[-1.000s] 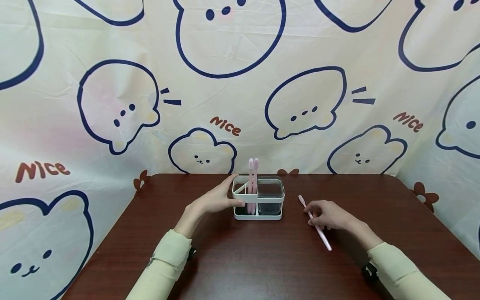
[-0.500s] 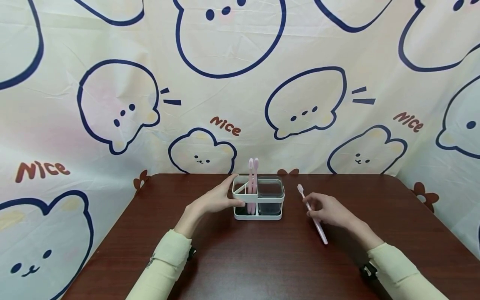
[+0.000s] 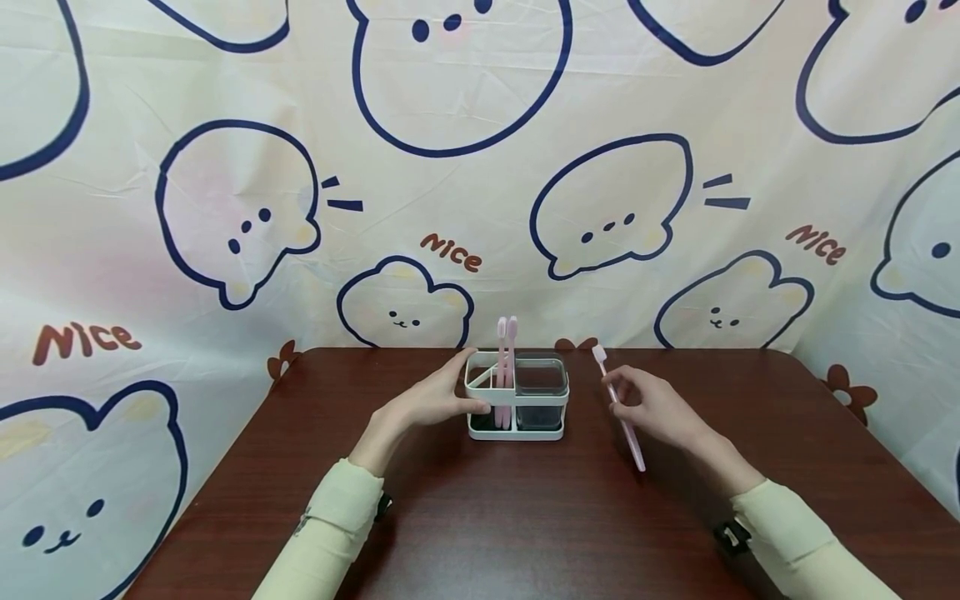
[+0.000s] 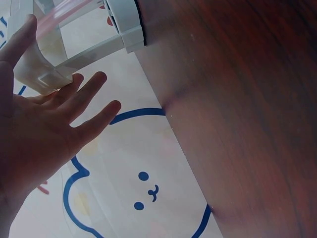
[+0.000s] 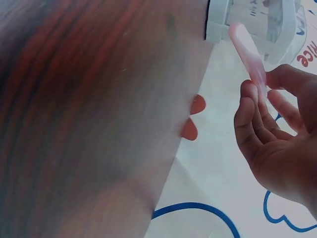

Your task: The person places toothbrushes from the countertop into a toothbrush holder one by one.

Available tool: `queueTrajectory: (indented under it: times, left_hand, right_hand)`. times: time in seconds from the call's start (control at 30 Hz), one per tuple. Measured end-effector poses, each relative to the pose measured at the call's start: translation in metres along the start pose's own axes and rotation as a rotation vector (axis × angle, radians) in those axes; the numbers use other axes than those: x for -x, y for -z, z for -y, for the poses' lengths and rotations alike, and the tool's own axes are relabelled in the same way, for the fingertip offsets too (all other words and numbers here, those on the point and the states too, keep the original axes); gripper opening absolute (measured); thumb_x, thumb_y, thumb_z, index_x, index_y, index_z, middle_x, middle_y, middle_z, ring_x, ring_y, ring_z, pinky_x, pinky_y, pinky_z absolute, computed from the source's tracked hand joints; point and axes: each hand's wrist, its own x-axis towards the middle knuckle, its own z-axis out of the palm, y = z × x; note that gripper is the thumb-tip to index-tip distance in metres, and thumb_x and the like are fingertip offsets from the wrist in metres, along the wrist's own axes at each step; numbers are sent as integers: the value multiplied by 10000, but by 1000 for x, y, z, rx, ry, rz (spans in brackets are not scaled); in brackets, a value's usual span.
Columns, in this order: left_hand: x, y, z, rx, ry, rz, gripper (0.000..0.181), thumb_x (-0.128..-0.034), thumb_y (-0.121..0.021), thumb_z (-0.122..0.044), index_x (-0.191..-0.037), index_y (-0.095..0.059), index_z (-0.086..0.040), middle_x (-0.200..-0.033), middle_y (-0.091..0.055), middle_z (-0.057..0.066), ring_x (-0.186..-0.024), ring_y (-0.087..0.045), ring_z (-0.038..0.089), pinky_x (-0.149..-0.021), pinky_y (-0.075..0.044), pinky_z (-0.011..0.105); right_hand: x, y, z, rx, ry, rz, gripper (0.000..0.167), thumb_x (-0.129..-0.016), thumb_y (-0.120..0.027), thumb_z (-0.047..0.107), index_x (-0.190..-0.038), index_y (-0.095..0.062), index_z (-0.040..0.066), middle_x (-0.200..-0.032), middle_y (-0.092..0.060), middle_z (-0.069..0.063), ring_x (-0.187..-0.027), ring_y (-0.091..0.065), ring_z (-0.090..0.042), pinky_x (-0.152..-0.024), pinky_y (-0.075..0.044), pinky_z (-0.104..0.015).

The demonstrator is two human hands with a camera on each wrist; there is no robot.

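In the head view, a white toothbrush holder [image 3: 542,401] stands on the table. Two pink toothbrushes [image 3: 512,335] are upright in its left part. My left hand [image 3: 423,404] holds the holder's left side, thumb at the front and fingers going behind; the left wrist view shows them either side of the upper frame [image 4: 42,72]. To the holder's right, my right hand [image 3: 663,408] pinches another pink toothbrush [image 3: 632,442] by the middle of its handle, bristle end up and away. Its handle end [image 5: 245,44] shows in the right wrist view; the head is hidden there.
A clear cup [image 3: 540,417] sits in the holder's right part. The dark wooden table [image 3: 480,517] ends at a cloth backdrop [image 3: 495,200] with bear drawings, just behind the holder.
My right hand has lifted the toothbrush up off the table and moved it slightly away and to the left. My left hand and the holder stay put.
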Motion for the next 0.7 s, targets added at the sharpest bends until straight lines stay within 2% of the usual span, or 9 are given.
queueTrajectory:
  times: [0.27,0.53,0.7]
  left_hand:
    - [1,0,-1,-6,0,0,939,-837,-782,-398,-1563,-220,-205,-1476,-416,64,-1293,-459,234,-1150,-347,533]
    - [0,0,0,-2,4,1,972,-841,-780,-389,-1580,-192,-164,-1513,-385,79,-1321,-441,249,-1160,-329,545]
    - [-1,0,0,0,0,3,955,-838,-785,-386,-1572,-205,-190,-1485,-411,74,-1303,-456,245,-1155,-339,540]
  right_hand:
    - [-5,3,15,-18,44,-68,370,-890,-686,85,-1246,-584,87,-906,-610,-32,-743,-591,-157,-606,-518,-262]
    - [-9,8,33,-15,69,-90,395,-891,-691,94,-1267,-573,113,-933,-628,-37,-763,-606,-156,-641,-526,-264]
    - [-12,10,43,-4,91,-99,420,-902,-681,95,-1299,-552,140,-957,-641,-35,-783,-608,-150,-670,-538,-273]
